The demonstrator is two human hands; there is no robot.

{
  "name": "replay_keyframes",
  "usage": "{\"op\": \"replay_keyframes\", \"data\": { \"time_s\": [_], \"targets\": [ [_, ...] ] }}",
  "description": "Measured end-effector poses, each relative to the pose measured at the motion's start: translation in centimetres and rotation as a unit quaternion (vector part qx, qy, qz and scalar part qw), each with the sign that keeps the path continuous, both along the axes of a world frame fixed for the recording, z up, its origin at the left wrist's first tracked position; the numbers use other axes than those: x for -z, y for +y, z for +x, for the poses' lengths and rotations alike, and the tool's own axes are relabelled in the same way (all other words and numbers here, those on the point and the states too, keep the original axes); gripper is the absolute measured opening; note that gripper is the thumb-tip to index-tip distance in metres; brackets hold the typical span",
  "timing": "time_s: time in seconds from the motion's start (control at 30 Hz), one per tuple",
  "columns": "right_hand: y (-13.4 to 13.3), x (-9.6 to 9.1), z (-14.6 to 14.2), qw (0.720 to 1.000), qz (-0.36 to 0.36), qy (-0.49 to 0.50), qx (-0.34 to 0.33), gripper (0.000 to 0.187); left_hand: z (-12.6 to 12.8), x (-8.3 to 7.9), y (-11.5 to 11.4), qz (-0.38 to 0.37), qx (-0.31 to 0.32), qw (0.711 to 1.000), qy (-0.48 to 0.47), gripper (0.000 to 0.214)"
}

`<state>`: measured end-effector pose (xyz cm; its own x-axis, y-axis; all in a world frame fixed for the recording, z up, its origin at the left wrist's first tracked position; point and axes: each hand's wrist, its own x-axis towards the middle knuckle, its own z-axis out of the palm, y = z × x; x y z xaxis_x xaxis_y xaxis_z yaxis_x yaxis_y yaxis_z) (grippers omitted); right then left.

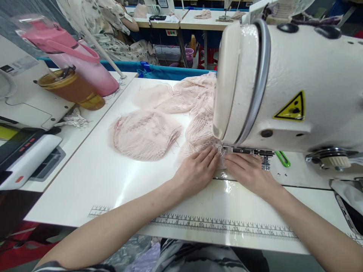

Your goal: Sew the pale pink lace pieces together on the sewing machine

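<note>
Pale pink lace fabric (200, 130) lies bunched on the sewing table and runs under the head of a white sewing machine (286, 79). My left hand (198, 166) rests flat on the fabric's near edge, fingers stretched toward the needle area. Just right of the presser area, my right hand (248, 172) lies low with its fingers extended beside the lace. Parts of its fingers are hidden beneath the machine's attachment (245, 150). A rounded pink lace piece (146, 135) with loose threads lies to the left of my left hand.
Left stand a pink bottle (82, 64), a brown cup (72, 88) and another white machine (28, 87). Green thread snips (283, 159) lie behind my right hand. A printed ruler (224, 226) crosses the front edge; a phone (347, 213) is far right. Another person's sleeve (104, 17) shows behind.
</note>
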<state>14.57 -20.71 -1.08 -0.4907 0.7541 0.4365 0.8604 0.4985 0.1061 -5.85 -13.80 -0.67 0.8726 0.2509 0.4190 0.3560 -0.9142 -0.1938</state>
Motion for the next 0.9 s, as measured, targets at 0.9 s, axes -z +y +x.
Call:
{"op": "replay_keyframes", "data": {
  "time_s": [0.9],
  "targets": [
    [0.1, 0.2, 0.8, 0.997, 0.039, -0.051, 0.033, 0.017, 0.7, 0.3, -1.3, 0.017, -0.055, 0.998, 0.005, 0.031]
  ]
}}
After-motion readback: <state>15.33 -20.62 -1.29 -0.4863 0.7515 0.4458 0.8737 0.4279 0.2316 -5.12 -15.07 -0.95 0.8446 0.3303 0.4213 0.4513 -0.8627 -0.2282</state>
